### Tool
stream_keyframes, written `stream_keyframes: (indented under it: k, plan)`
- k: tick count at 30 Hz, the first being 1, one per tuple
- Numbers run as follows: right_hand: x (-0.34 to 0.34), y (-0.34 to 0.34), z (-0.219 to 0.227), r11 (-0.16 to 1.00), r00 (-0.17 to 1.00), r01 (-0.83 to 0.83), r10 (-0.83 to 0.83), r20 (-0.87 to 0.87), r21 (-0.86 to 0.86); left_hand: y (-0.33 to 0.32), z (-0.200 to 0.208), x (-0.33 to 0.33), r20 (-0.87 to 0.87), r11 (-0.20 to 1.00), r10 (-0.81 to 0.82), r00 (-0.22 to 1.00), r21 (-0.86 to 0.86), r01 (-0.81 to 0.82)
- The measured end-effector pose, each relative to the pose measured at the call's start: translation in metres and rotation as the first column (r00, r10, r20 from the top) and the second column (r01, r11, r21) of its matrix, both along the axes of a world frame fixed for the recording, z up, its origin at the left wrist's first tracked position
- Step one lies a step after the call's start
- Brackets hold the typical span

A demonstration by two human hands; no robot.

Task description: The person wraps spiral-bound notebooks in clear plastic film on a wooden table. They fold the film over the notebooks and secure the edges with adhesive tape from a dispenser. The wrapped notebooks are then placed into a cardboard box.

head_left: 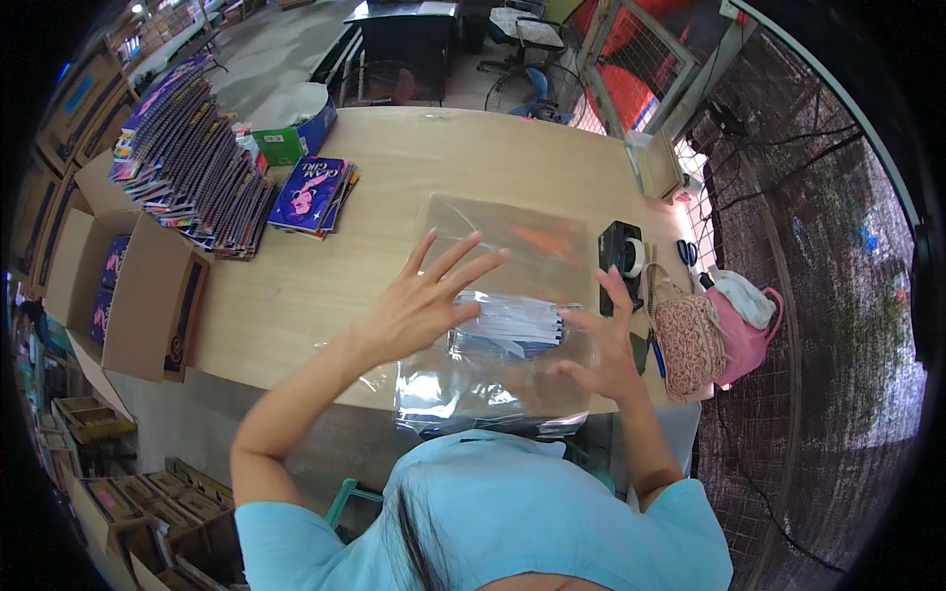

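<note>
Transparent plastic bags (pixel 473 219) lie flat on the table in front of me and reach over its near edge. In their middle is a stack of white paper slips or cards (pixel 507 321) with blue edges; whether it lies on or under the film I cannot tell. My left hand (pixel 419 303) is spread over the left end of the stack, its thumb close to the slips. At the right end, my right hand (pixel 613 343) has its fingers apart, the index finger reaching toward the stack. Neither hand visibly grips anything.
Right of the bags stand a black tape dispenser (pixel 621 254), scissors (pixel 687 253), a patterned pouch (pixel 688 340) and a pink bag (pixel 744 335). Leftward are tall piles of spiral notebooks (pixel 202 163), a smaller notebook pile (pixel 313 195), a green-blue box (pixel 296 133) and an open carton (pixel 148 295).
</note>
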State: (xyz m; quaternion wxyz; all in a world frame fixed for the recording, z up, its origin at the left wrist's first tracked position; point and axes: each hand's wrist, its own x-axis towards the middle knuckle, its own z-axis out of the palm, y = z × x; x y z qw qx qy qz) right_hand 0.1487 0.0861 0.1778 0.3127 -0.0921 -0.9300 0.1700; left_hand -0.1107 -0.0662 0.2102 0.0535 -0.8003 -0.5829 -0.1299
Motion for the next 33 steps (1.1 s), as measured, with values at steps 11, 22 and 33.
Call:
stream_keyframes:
  k: [11,22,33]
  plan:
    - [-0.007,-0.004,0.002,0.998,0.974,0.005,-0.020,0.227,0.067,-0.017,-0.134,0.049,0.999,0.849,-0.046,0.028,0.054,-0.525]
    - [0.006,0.006,0.072,0.978,0.939,-0.177,0.202,0.277,-0.111,-0.018,-0.126,0.061,0.694,0.943,0.156,0.703,0.108,-0.315]
    - [-0.055,0.060,0.040,0.804,0.567,-0.563,0.205,0.798,0.193,0.021,-0.055,-0.020,0.133,0.907,-0.315,0.940,-0.251,0.340]
